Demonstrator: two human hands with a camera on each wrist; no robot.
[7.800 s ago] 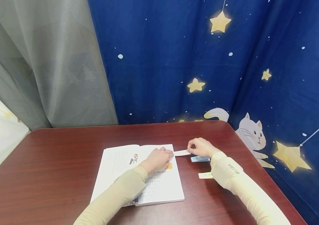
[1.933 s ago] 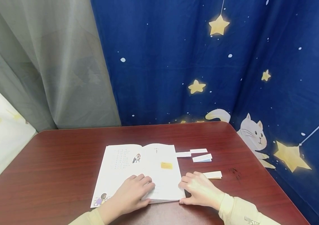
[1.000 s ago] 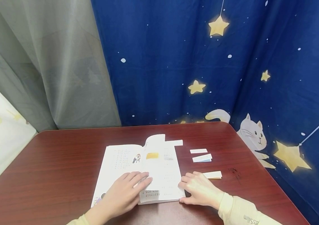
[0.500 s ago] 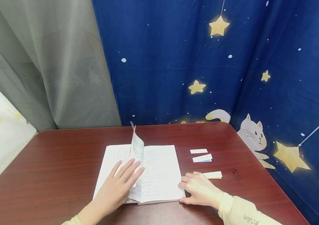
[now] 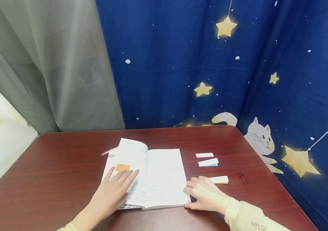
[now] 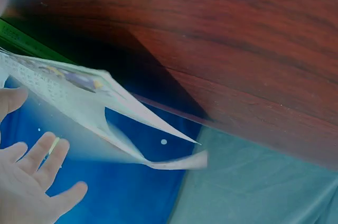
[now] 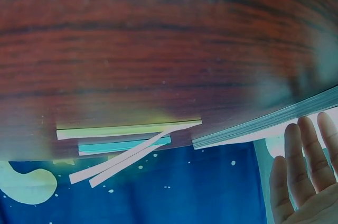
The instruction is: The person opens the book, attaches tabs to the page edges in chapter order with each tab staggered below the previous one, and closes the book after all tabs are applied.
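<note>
Both palms down: left hand (image 5: 112, 192) with fingers extended, spread; right hand (image 5: 205, 194) with thumb apart from fingers.

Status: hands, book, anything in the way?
Left hand: spread over raised left page. Right hand: at lower right corner of book. Book open. Loose strips off to its right; nothing seen blocking.

The 2 sleeves are pale yellow. The right sleeve (image 5: 243, 216) is lightly creased cloth that reaches the wrist, with small dark lettering (image 5: 258, 226) printed on it, upside down in the head view; of the left sleeve (image 5: 69, 227) only a sliver shows; left hand (image 5: 110, 191) and right hand (image 5: 205, 195) are bare
</note>
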